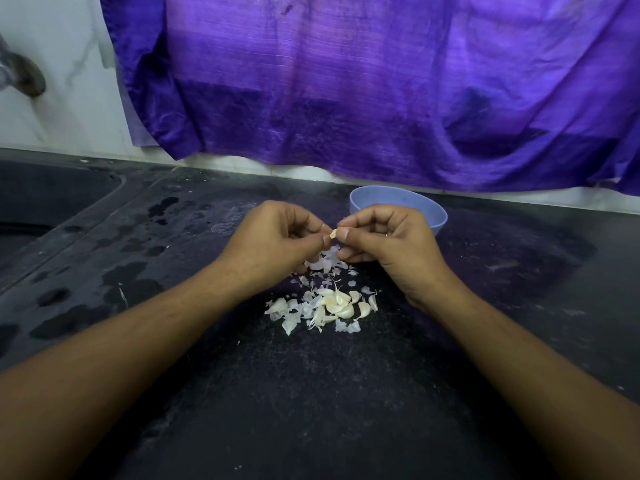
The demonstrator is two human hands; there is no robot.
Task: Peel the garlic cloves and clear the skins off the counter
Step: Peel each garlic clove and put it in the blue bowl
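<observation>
A small garlic clove (334, 233) is pinched between the fingertips of both hands above the dark counter (311, 393). My left hand (277, 237) grips it from the left and my right hand (384, 237) from the right, thumbs nearly touching. Most of the clove is hidden by the fingers. Below the hands lies a heap of several garlic cloves (337, 304). White papery skins (289, 315) are scattered around and above that heap. A pale blue bowl (429, 209) stands just behind my right hand, its inside hidden.
A black sink basin (45, 202) is set into the counter at the left, with wet patches (131, 275) beside it. A purple cloth (363, 81) hangs over the white wall behind. A grey tap (20, 72) juts out at far left.
</observation>
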